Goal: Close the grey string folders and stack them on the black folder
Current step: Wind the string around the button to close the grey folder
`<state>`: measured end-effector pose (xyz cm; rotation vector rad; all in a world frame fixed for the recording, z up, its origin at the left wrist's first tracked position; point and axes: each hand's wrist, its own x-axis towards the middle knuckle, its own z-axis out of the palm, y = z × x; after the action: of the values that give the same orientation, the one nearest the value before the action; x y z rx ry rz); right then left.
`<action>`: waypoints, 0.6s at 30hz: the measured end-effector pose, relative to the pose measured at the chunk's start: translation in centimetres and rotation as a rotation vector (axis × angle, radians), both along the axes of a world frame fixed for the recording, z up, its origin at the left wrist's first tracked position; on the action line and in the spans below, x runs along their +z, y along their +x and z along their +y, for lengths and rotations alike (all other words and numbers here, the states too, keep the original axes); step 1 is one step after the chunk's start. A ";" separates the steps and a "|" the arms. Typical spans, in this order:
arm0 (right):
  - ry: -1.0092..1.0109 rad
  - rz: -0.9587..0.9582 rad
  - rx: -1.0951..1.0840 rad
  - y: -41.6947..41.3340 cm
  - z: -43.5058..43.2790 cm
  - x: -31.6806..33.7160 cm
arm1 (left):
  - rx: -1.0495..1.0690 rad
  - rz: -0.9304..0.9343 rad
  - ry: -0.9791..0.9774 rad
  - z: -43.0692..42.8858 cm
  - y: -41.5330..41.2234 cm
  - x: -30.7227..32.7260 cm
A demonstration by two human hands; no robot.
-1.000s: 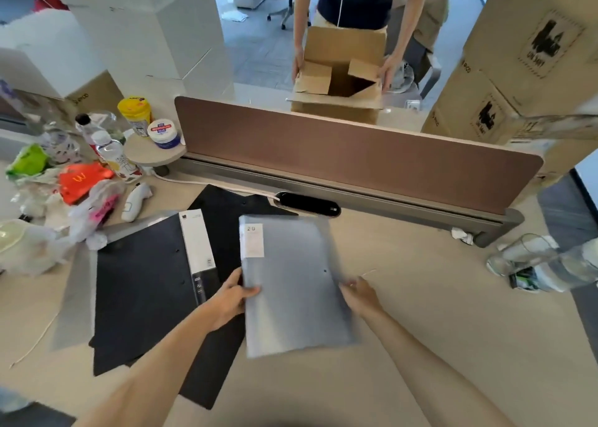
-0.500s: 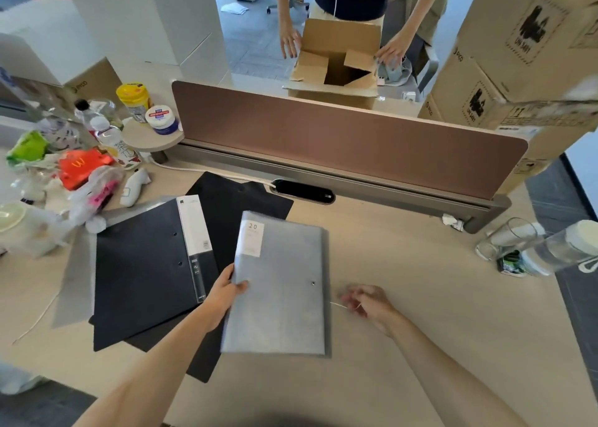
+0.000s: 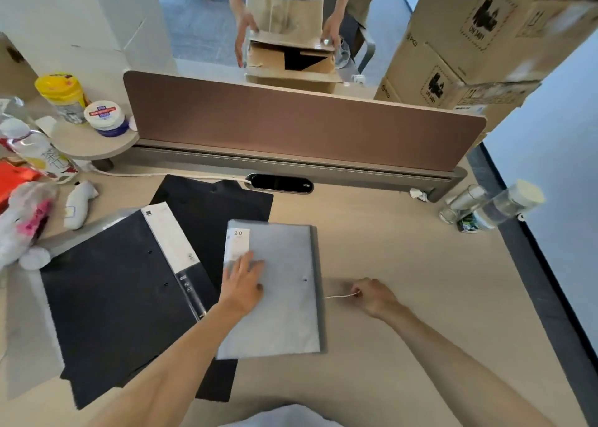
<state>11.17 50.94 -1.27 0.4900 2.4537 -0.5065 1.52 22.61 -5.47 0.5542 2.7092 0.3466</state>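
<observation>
The grey folder (image 3: 278, 290) lay shut and flat on the pale surface (image 3: 404, 345), its left edge overlapping a black sheet (image 3: 213, 213) that stretched beneath it. A white label printed "20" sat in its upper left corner, and a small round button showed near its right edge. The left hand (image 3: 242, 284) rested palm down on the folder's left part, fingers spread and flat, pressing the cover rather than closing on anything. Just right of the folder, the right hand (image 3: 372, 297) lay on the surface with its grip pressed together, thumb and fingers pinching the end of a thin white string (image 3: 339, 296) that ran back to the folder's right edge. The black folder (image 3: 116, 297), with a white strip along its spine, lay left of the grey one, turned at an angle and touching or nearly touching it by the left wrist; nothing was stacked on it. Farther left were a plastic bottle (image 3: 35, 148), a yellow-lidded jar (image 3: 61, 96) and a white tub (image 3: 105, 117) on a small round shelf. A brown divider panel (image 3: 291, 126) crossed the back of the surface, and beyond it another person's hands held a cardboard box (image 3: 291, 61).
</observation>
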 end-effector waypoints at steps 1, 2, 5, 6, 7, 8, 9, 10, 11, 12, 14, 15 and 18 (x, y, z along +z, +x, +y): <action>-0.002 -0.007 0.003 0.2 -0.2 0.3 | -0.075 0.001 -0.002 0.7 -0.2 -0.2; -0.015 -0.001 0.009 0.5 -0.3 0.7 | -0.147 0.004 -0.001 1.5 -0.2 -0.4; -0.045 0.075 0.023 1.7 -0.7 1.2 | -0.316 -0.030 0.000 4.3 0.5 -1.2; -0.045 0.112 0.021 2.1 -0.7 1.3 | -0.351 -0.067 -0.005 5.1 0.8 -1.5; -0.037 0.157 0.026 2.6 -0.7 1.3 | -0.387 -0.097 -0.019 5.8 1.2 -1.8; -0.027 0.194 0.034 2.9 -0.7 1.3 | -0.435 -0.117 -0.045 6.2 1.4 -2.0; -0.014 0.231 0.041 3.3 -0.7 1.1 | -0.491 -0.132 -0.072 6.3 1.6 -2.1; 0.003 0.271 0.038 3.6 -0.6 0.9 | -0.544 -0.150 -0.096 6.3 1.8 -2.2; 0.013 0.298 0.027 3.9 -0.5 0.7 | -0.587 -0.168 -0.108 6.1 2.0 -2.3; 0.012 0.311 0.016 4.0 -0.3 0.5 | -0.616 -0.174 -0.108 5.9 2.2 -2.5; -0.024 0.305 0.001 3.9 0.2 0.4 | -0.660 -0.162 -0.101 5.4 2.5 -2.8; -0.061 0.287 -0.015 3.8 0.4 0.6 | -0.677 -0.153 -0.098 5.1 2.7 -3.0; -0.094 0.243 -0.077 3.3 1.7 0.7 | -0.707 -0.091 -0.115 4.0 3.5 -3.7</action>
<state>14.44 52.62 -0.55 0.5118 2.6331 -0.7481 5.06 26.65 -9.16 1.3508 2.2373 0.0231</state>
